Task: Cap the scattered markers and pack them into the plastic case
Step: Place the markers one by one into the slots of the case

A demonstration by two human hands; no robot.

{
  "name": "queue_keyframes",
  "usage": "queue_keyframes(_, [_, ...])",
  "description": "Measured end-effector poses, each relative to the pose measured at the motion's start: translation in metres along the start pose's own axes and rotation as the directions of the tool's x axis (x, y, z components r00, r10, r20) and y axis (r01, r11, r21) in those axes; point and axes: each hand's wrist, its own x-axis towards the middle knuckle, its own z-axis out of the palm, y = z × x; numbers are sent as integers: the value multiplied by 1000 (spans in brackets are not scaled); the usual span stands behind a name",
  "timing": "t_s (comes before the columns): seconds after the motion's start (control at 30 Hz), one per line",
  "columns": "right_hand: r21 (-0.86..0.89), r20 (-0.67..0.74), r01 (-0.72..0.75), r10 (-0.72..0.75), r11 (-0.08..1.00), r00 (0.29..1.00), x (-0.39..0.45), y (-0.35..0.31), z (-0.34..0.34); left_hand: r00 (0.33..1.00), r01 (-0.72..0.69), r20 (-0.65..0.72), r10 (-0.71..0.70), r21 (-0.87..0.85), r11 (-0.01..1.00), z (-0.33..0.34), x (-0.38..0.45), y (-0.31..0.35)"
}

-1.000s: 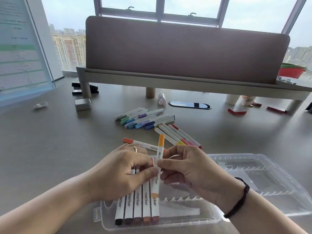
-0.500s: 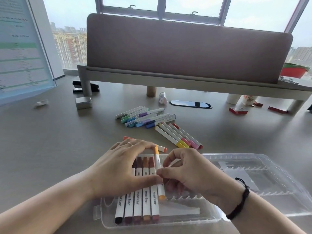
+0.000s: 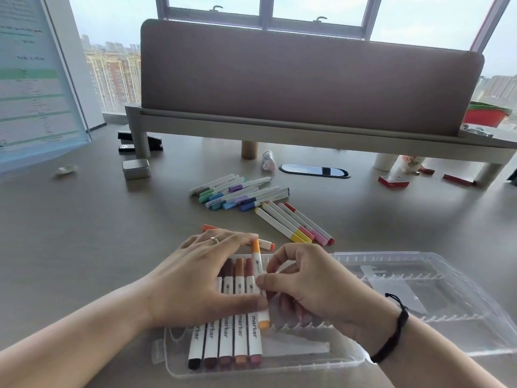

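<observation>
On the grey bench (image 3: pixel 84 247) the clear plastic case (image 3: pixel 321 359) lies open, five capped markers (image 3: pixel 240 340) slotted at its nine o'clock end. Both hands — left hand (image 3: pixel 195 281), right hand (image 3: pixel 313 281) — pinch the orange-capped white marker (image 3: pixel 258 264); lay it flat, parallel, then press. Its slot is hidden — the seating is unclear.

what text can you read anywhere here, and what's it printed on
"marker": on the white barrels of the markers in the case, running lengthwise; partly hidden on some.
Small dark logos higher on those barrels: too small to read.
Sheet at far left: rows of text, blurred.
Loose markers on the desk: print too small to read.
Red boxes at right: nothing legible.
</observation>
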Motion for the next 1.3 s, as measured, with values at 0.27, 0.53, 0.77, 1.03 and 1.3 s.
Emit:
queue_keyframes(0.27, [39, 13, -16, 15, 999, 1000, -1, -2, -1, 1000, -20, 2, 20, -4, 1000, 0, 1, -1])
queue_keyframes(0.53, [-62, 119, -1, 8, 998, 993, -3, -2, -5, 999, -25, -31, 26, 20, 999, 1, 0, 0])
queue_keyframes(0.77, [-126, 173, 43, -21, 991, 985, -6, -2, -8, 996, -62, -55, 65, 55, 997, 2, -1, 2])
queue_keyframes(1.03, [-115, 202, 70, -45, 991, 978, -4, 1, -10, 997, -69, -39, 72, 77, 995, 0, -1, 4])
queue_keyframes(1.3, [-102, 198, 88, -66, 991, 978, 0, 5, -9, 999, 13, -34, -10, 62, 998, 1, -2, 8])
